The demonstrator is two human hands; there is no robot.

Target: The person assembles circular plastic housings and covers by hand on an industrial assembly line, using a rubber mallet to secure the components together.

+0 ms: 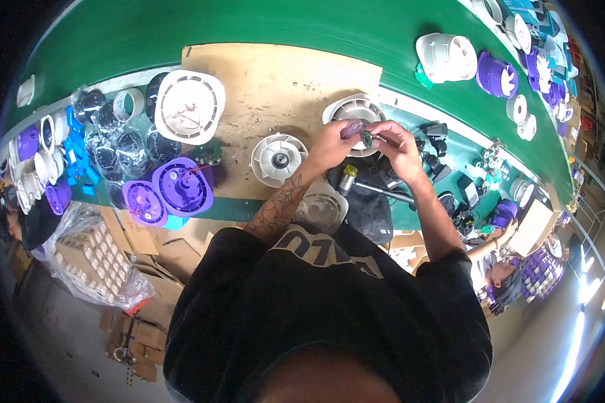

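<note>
Both hands are closed and meet over a round white plastic housing (356, 105) with ribs, on the right part of a tan board. Between thumb and fingers, my left hand (328, 146) pinches a small dark purplish piece (353, 129). A small round part (366, 139), dark with a green tint, shows where the fingertips come together. My right hand (400, 149) grips at the other side of it; what exactly its fingers hold is too small to make out. Left of my hands, a white fan wheel (267, 161) with a dark hub lies on the board.
Below my hands lies a hammer (383, 193) on black cloth. Purple housings (183, 186), a green circuit board (208, 153) and a white cover (189, 107) with red wires sit left. Black parts (437, 138) lie right. A green conveyor (262, 23) runs behind; another person (501, 272) works at right.
</note>
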